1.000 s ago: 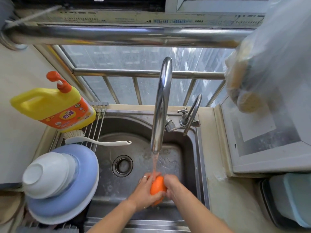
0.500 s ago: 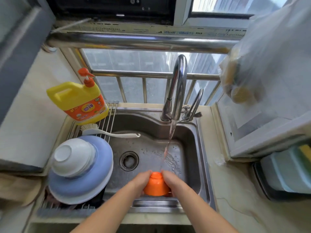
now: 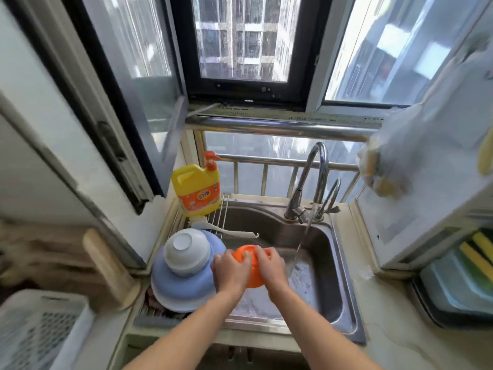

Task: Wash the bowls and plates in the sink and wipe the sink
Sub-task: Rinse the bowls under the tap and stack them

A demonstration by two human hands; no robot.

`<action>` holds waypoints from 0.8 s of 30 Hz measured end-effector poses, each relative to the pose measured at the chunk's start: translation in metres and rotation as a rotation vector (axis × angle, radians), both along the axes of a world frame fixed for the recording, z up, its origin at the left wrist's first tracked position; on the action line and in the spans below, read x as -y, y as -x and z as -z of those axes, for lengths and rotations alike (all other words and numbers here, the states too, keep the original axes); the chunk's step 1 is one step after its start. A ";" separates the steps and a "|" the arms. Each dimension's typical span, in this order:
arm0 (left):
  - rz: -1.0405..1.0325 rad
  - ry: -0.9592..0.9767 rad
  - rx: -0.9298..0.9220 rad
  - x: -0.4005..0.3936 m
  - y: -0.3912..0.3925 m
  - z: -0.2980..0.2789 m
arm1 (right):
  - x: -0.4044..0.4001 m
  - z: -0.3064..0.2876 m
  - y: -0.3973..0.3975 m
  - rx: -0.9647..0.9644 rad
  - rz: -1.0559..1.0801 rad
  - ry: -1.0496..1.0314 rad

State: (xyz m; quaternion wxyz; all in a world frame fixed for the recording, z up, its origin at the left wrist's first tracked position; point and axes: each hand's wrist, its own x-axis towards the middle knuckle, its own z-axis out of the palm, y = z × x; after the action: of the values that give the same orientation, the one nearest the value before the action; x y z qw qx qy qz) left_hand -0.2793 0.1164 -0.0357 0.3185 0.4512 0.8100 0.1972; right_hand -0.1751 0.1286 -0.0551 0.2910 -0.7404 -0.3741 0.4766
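Head view: both hands (image 3: 250, 268) gripping orange bowl (image 3: 250, 263) over wet steel sink (image 3: 328, 263) below open window (image 3: 244, 49).

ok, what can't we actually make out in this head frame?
- Orange bowl: most of it hidden by the left hand and right hand; inside not visible.
- Sink drain: hidden behind bowl and hands.
- White basket: blurred, cut off by the left edge.
- Detergent bottle label: too small to read.
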 end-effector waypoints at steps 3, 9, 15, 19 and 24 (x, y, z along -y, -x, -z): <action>-0.077 -0.246 -0.066 -0.003 0.036 -0.035 | -0.017 -0.032 0.039 -0.021 -0.091 -0.148; -0.169 -0.339 -0.208 -0.017 0.123 -0.052 | -0.042 -0.059 0.117 0.023 -0.298 -0.296; -0.131 -0.170 -0.128 -0.022 0.164 -0.001 | -0.046 -0.023 0.145 0.250 -0.424 -0.164; -0.196 -0.153 -0.108 -0.023 0.159 0.003 | -0.051 -0.002 0.139 0.117 -0.442 -0.109; -0.008 -0.655 -0.330 -0.024 0.119 -0.005 | -0.041 0.008 0.080 0.082 -0.501 -0.152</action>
State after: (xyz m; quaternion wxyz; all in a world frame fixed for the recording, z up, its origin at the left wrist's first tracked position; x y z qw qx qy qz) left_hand -0.3978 0.1403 -0.0307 0.0216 0.5519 0.7462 0.3718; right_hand -0.2547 0.1699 -0.0634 0.2033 -0.6195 -0.5920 0.4738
